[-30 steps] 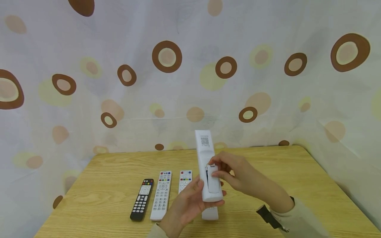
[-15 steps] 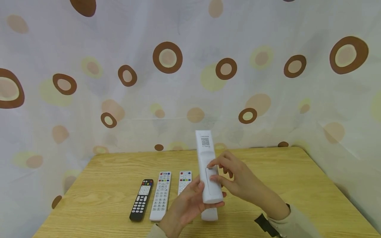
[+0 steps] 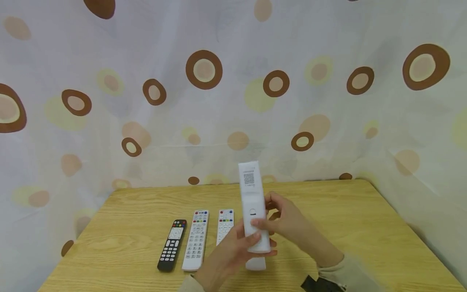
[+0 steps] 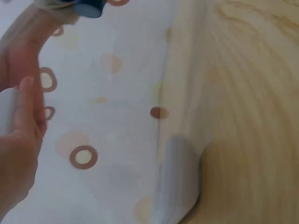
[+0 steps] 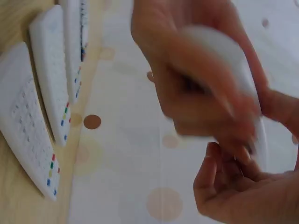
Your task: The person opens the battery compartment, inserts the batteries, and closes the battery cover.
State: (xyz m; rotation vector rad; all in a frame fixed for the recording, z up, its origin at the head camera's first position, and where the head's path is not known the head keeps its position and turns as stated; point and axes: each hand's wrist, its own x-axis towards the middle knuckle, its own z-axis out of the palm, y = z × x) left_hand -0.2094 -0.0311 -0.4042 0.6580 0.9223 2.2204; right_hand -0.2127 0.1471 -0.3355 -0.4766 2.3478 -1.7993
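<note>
A white remote control (image 3: 251,198) is held up over the table in the head view, its back with a printed code toward me. My left hand (image 3: 231,249) grips its lower end, thumb on the back and fingers behind. From the right, my right hand (image 3: 292,223) pinches it, thumb resting on the lower back and fingers around the far edge. The battery cover (image 3: 264,238) lies about flush with the back, partly hidden by both thumbs. Blurred hands around the white remote also show in both wrist views.
To the left lie a black remote (image 3: 172,247), a white remote (image 3: 197,239) and another white remote (image 3: 225,223) on the wooden table (image 3: 346,227). A further white remote (image 3: 256,264) lies beneath the held one. A dotted curtain (image 3: 164,121) hangs behind.
The battery cover, tilted up a second ago, has gone down onto the remote's back. My left thumb has moved onto the back, and my right thumb has slid slightly left.
</note>
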